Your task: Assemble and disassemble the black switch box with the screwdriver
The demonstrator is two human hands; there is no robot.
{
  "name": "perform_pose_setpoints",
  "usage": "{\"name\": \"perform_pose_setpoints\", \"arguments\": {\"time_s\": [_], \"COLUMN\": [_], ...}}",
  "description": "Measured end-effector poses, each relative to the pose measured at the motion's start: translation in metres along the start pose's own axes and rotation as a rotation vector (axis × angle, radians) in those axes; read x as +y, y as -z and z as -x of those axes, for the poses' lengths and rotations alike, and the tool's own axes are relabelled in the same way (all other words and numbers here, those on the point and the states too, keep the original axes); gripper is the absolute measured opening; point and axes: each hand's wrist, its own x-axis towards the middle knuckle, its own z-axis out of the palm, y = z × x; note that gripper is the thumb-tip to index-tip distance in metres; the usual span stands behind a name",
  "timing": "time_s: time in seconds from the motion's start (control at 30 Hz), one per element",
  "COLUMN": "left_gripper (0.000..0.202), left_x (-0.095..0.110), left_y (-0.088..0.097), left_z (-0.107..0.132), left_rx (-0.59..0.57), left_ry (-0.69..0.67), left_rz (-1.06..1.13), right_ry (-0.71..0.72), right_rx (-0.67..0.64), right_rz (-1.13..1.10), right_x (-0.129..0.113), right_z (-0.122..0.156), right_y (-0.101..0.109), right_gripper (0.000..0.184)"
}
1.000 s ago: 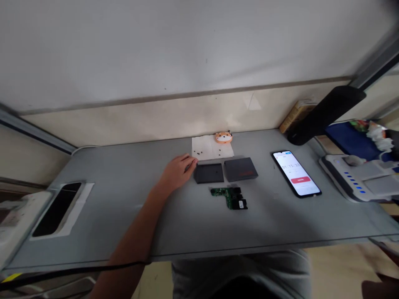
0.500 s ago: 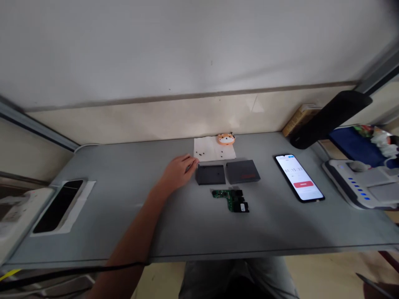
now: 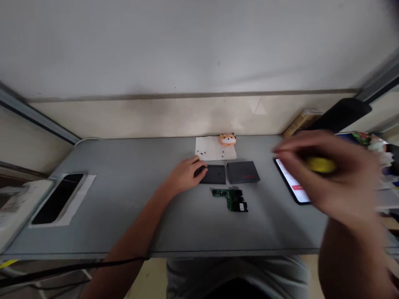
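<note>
My left hand (image 3: 186, 175) lies on the table with its fingertips on the left edge of a dark flat case half (image 3: 215, 175). A grey case half (image 3: 243, 172) with red marking sits just right of it. Below them lies a green circuit board (image 3: 230, 199), apart from my hand. Small black screws (image 3: 203, 153) are scattered on a white paper sheet (image 3: 215, 148), with an orange animal figurine (image 3: 227, 139) at its far edge. Motion-blurred, my right hand (image 3: 327, 174) passes above a smartphone (image 3: 289, 185), with a yellow object (image 3: 321, 165) in its fingers.
A dark tablet (image 3: 57, 199) lies on white paper at the table's left, next to a white device (image 3: 18, 207). A cardboard box (image 3: 301, 122) and a black strip (image 3: 341, 114) stand at the back right, where the wall meets the table.
My right hand has risen into view at the right, covering most of the smartphone. My left hand has moved right onto the dark case half. The view has tilted slightly.
</note>
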Motion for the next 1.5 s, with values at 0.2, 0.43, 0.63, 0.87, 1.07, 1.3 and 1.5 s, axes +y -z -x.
{"name": "perform_pose_setpoints", "arguments": {"time_s": [0.2,0.43,0.63,0.87,1.07,1.3,1.5], "left_gripper": [0.018,0.017,0.018,0.019,0.019,0.02,0.017], "left_x": [-0.002,-0.001,-0.001,-0.001,0.0,-0.001,-0.002], "left_y": [-0.007,-0.008,-0.009,-0.007,-0.007,-0.007,-0.007], "left_z": [-0.001,-0.001,-0.003,-0.004,-0.004,-0.004,-0.003], "left_rx": [0.018,0.043,0.066,0.052,0.035,0.047,0.046], "left_ry": [0.008,0.025,0.032,0.037,0.08,0.079,0.078], "left_rz": [-0.033,-0.065,-0.007,0.027,0.058,0.085,0.066], "right_ry": [-0.073,0.04,-0.015,-0.011,-0.023,0.016,0.032], "right_rx": [-0.197,-0.218,-0.262,-0.191,-0.21,-0.2,-0.148], "right_rz": [0.291,0.279,0.265,0.281,0.245,0.207,0.186], "right_x": [0.057,0.071,0.08,0.082,0.083,0.088,0.073], "right_z": [0.005,0.023,0.033,0.035,0.035,0.035,0.028], "right_y": [-0.066,-0.085,-0.102,-0.111,-0.11,-0.108,-0.094], "right_gripper": [0.015,0.014,0.013,0.02,0.027,0.027,0.026]}}
